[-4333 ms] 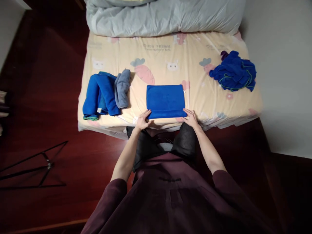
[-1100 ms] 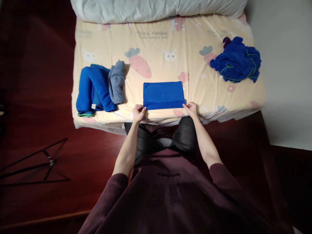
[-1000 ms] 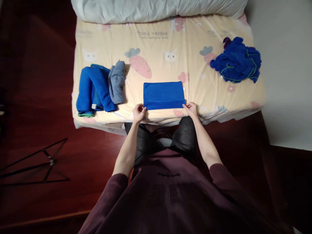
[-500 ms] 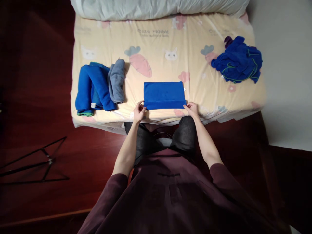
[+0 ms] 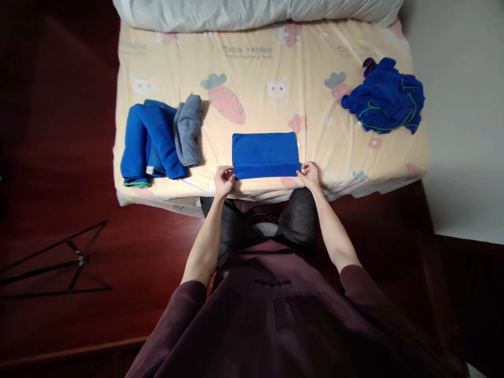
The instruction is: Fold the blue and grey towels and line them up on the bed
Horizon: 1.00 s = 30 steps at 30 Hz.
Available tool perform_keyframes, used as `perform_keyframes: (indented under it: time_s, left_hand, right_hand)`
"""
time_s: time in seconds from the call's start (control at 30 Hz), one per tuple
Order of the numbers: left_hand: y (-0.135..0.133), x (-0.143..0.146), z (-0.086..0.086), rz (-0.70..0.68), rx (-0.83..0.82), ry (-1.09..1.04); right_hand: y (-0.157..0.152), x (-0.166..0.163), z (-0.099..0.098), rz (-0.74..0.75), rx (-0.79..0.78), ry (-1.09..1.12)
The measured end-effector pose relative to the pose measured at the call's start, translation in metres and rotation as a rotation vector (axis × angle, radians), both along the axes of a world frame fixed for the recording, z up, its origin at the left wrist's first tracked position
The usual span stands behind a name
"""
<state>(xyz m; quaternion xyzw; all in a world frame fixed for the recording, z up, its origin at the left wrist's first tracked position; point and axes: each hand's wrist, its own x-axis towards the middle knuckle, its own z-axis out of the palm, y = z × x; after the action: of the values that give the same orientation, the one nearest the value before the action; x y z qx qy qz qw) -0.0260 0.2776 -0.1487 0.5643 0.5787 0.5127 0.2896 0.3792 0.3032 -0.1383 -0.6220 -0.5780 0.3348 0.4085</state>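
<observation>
A blue cloth (image 5: 265, 147) lies flat on the bed in front of me, its near edge folded over into a narrow strip. My left hand (image 5: 224, 181) pinches the near left corner of that strip between thumb and finger. At the opposite end, my right hand (image 5: 309, 175) grips the near right corner the same way. A small white tag pokes out at the cloth's right side.
Rolled blue cloths (image 5: 153, 139) and a grey rolled cloth (image 5: 188, 131) lie on the bed's left. A crumpled blue pile (image 5: 386, 100) with green trim sits at the right. Pale bedding (image 5: 255, 13) lies at the back. A black tripod stand (image 5: 74, 260) is on the floor.
The cloth's near folded edge has shifted very slightly toward me, with both hands still at its corners. The other cloths have stayed put.
</observation>
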Motion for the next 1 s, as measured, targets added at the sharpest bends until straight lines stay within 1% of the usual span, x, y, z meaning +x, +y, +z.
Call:
perform_keyframes:
  time_s: [0.1,0.33,0.5,0.6,0.83,0.9,1.0]
  left_hand:
    - [0.0,-0.001,0.003,-0.028,0.012,0.021]
    - [-0.004,-0.002,0.007,-0.141,-0.066,0.142]
    - [-0.003,-0.001,0.01,-0.193,-0.073,0.277]
    - [0.0,0.0,0.009,-0.219,-0.049,0.322]
    - [0.006,0.001,0.002,-0.167,-0.028,0.307]
    - [0.007,0.001,0.003,-0.144,-0.034,0.281]
    - [0.008,0.002,0.004,-0.12,-0.025,0.203]
  right_hand:
    - [-0.001,0.0,0.0,0.022,0.03,-0.052]
    - [-0.003,0.001,-0.002,0.095,0.046,-0.101]
    - [-0.005,0.006,0.003,0.176,0.048,-0.212]
    - [-0.005,0.006,0.006,0.192,0.037,-0.273]
    - [0.002,0.0,0.006,0.165,0.031,-0.332]
    - [0.004,0.0,0.005,0.154,0.032,-0.312]
    - [0.006,0.002,0.004,0.128,0.037,-0.224]
